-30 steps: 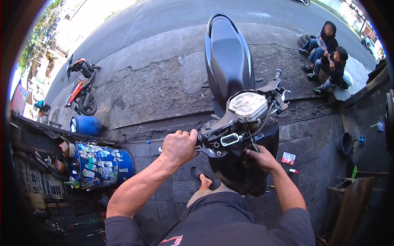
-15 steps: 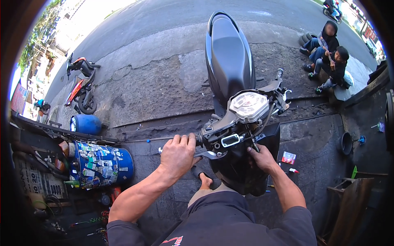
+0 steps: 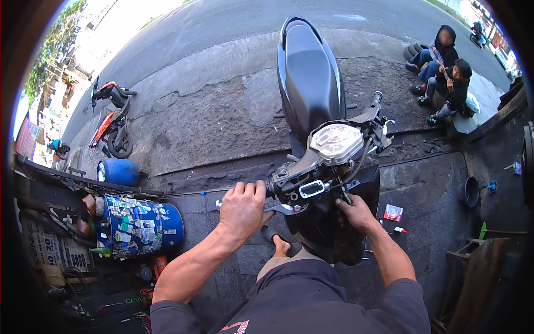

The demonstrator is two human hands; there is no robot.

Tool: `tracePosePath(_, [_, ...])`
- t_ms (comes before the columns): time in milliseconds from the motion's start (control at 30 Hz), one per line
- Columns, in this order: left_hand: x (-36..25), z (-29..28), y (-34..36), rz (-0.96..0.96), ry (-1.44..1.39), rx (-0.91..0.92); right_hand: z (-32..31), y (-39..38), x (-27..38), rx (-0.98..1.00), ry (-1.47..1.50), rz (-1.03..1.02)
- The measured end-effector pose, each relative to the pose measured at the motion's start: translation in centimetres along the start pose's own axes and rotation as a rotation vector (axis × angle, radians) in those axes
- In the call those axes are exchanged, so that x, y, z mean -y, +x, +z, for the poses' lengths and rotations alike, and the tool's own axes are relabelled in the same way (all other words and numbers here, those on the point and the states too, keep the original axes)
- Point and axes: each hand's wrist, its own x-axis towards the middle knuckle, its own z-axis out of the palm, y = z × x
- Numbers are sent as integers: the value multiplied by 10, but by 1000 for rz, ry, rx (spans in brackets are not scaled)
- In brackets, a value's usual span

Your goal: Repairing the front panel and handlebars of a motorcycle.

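The dark tiled floor (image 3: 414, 256) is bordered by rough, cracked pavement (image 3: 211, 117), and the grey asphalt road (image 3: 222, 39) beyond is naturally lit.

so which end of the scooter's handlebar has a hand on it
The picture-left handlebar end, gripped by the person's left hand; the picture-right handlebar end, beyond the instrument cluster, has no hand on it.

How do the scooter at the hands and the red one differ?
The near scooter is mostly black; the parked scooter is red and black. The near scooter fills the centre; the parked scooter looks small at left. The left hand grips the near scooter; nobody touches the parked scooter. Both show handlebars.
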Motion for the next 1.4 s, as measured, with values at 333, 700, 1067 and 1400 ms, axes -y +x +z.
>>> tracePosePath(333, [-2,5,5,34,93,-138,-1,0,0,6,7,35])
tracePosePath(700, [12,8,17,90,81,-97,-5,-2,-3,98,138,22])
tracePosePath(1067, [7,3,15,45,25,0,-1,-2,0,80,87,9])
tracePosePath(1400, [0,-2,-6,12,-8,-57,1,0,1,-3,-15,7])
